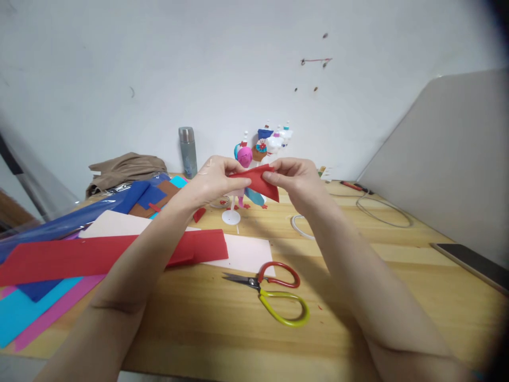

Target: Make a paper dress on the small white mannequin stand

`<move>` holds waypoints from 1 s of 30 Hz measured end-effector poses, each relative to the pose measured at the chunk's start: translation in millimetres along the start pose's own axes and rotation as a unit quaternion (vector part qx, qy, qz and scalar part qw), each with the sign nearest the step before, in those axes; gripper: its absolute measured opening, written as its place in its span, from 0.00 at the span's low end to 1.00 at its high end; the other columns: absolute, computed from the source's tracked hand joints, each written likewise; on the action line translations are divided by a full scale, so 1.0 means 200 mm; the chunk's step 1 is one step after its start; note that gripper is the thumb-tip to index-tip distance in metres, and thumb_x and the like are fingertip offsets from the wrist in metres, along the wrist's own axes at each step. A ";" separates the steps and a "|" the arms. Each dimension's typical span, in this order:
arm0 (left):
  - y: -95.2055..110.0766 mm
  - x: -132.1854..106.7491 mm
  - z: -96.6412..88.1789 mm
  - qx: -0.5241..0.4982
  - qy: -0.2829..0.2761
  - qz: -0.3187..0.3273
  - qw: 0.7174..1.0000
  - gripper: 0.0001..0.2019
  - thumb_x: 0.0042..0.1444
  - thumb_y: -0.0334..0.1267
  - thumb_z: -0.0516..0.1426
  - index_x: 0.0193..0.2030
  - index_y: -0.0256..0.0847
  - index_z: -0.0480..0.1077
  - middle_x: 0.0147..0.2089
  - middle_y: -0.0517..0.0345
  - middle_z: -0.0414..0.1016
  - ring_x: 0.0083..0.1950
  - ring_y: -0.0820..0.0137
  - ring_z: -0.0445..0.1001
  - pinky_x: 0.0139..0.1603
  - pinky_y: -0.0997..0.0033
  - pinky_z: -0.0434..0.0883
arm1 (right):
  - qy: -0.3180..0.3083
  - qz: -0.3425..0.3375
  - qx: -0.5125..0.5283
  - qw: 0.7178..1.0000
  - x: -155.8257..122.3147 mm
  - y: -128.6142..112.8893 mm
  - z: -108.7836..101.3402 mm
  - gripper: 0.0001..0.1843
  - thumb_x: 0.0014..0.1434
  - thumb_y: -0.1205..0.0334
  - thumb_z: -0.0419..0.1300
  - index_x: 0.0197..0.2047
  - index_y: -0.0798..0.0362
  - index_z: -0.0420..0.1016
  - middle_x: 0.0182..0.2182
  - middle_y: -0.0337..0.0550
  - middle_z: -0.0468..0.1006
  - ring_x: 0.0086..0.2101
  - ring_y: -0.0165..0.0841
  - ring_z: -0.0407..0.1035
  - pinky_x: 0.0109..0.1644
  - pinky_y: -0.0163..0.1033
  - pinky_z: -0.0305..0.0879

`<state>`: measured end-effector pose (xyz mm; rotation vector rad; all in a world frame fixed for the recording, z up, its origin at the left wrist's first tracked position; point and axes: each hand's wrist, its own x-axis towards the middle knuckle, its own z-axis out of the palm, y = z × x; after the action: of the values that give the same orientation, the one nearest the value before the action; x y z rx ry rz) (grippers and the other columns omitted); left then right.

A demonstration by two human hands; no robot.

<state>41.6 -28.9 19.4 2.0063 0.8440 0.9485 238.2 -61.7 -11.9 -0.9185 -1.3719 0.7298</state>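
Observation:
Between my two hands, raised above the table, is a folded red sheet of craft material [263, 182]; I cannot tell if it is felt, foam or paper. My left hand [218, 178] pinches its left end between thumb and fingers. At the upper right corner my right hand [293, 178] grips it the same way. Behind the red piece stand small handmade figures, one with a round pink head [244, 156], partly hidden by my hands. Below lie scissors [258, 284] with one red and one yellow handle, blades apart and pointing left.
Red strips [79, 257] and a pale sheet [246, 252] lie on the left among blue, cyan and purple sheets. A thermos [187, 153] and a brown cloth [127, 168] stand at the back. To the right are a phone [473, 262], a cable [385, 217] and a white ring [300, 227].

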 end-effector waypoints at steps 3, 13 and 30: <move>-0.01 0.01 0.00 -0.072 0.028 -0.011 0.997 0.06 0.50 0.31 0.66 0.35 0.33 0.77 0.22 0.65 0.70 0.21 0.80 0.63 0.22 0.78 0.58 | 0.041 -0.018 0.035 0.998 0.01 0.01 0.01 0.08 0.42 0.61 0.73 0.24 0.50 0.78 0.24 0.36 0.78 0.27 0.29 0.70 0.35 0.38 0.69; -0.04 0.02 0.04 -0.220 -0.027 0.002 0.975 0.09 0.54 0.30 0.63 0.25 0.34 0.71 0.16 0.64 0.64 0.18 0.81 0.59 0.19 0.78 0.55 | 0.039 -0.012 0.071 0.997 -0.02 -0.02 0.05 0.12 0.42 0.56 0.76 0.25 0.51 0.79 0.24 0.36 0.78 0.27 0.27 0.68 0.35 0.37 0.66; -0.03 0.01 0.00 -0.153 -0.058 0.021 0.986 0.14 0.54 0.35 0.64 0.19 0.36 0.70 0.16 0.62 0.65 0.17 0.80 0.60 0.19 0.77 0.57 | 0.062 -0.027 0.044 0.997 -0.02 -0.01 0.06 0.15 0.43 0.53 0.75 0.22 0.51 0.75 0.21 0.36 0.73 0.25 0.27 0.64 0.33 0.37 0.66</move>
<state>41.5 -23.7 14.5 1.7994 0.5571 0.9132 226.7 -65.1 -11.7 -0.8407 -1.2412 0.6752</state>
